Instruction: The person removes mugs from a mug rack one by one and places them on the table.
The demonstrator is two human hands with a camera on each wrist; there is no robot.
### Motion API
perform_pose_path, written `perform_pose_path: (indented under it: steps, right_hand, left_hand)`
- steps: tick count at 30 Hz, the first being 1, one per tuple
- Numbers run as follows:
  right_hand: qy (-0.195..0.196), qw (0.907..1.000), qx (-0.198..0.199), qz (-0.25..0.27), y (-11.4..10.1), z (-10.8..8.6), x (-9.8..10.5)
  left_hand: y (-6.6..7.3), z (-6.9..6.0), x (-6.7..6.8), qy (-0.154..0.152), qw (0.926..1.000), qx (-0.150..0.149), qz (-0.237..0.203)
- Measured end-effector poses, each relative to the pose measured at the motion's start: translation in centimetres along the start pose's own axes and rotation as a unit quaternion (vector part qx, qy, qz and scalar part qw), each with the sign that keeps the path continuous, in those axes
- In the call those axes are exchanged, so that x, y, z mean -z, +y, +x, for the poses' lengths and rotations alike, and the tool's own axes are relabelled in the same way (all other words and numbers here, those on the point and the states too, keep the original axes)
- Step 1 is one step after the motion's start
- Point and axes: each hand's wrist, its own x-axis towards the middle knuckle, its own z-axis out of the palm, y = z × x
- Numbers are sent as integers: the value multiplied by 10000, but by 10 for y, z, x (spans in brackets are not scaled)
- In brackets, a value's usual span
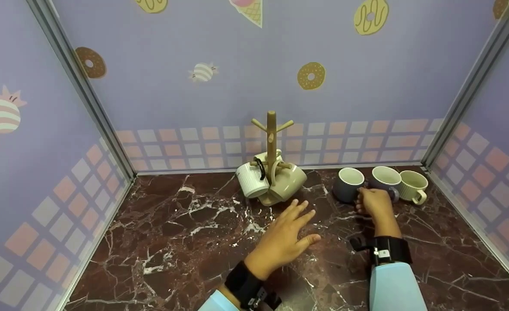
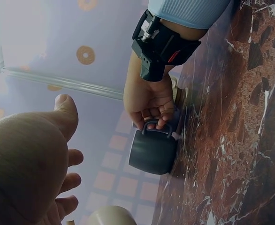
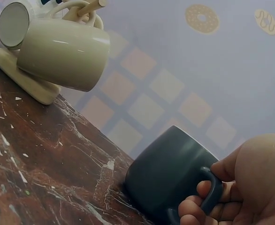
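Observation:
My right hand (image 1: 374,203) grips the handle of a dark blue-green mug (image 1: 348,185) on the counter; in the right wrist view, fingers (image 3: 194,211) curl through the handle of that mug (image 3: 170,173). My left hand (image 1: 282,239) is held with its fingers spread, holding nothing, just in front of a wooden mug tree (image 1: 271,142). On the tree's lower pegs hang a white ribbed mug (image 1: 252,180) with a black handle, a beige mug (image 1: 289,181) and, partly hidden behind the post, a cream mug (image 1: 260,157).
Right of the gripped mug stand a mug with a pale interior (image 1: 386,176), partly covered by my right hand, and a yellow-green ribbed mug (image 1: 413,186). The dark red marbled counter (image 1: 172,250) is enclosed by patterned purple walls (image 1: 237,86). The tree's upper pegs hold no mugs.

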Motion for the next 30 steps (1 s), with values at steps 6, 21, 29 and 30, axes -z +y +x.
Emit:
perform_pose_path:
  steps: [6, 21, 29, 30]
  right_hand:
    - [23, 9999, -35, 133, 1, 0, 1]
    - [251, 9986, 192, -423, 2, -2, 4]
    - [476, 9922, 449, -1064, -2, -3, 6]
    - [494, 9917, 468, -1088, -2, -3, 6]
  left_hand:
    - [1, 1, -4, -89, 9999, 17, 113]
    - [0, -1, -19, -471, 9982, 110, 341]
    - [1, 0, -19, -475, 9982, 126, 331]
    - [1, 0, -19, -472, 9982, 131, 335]
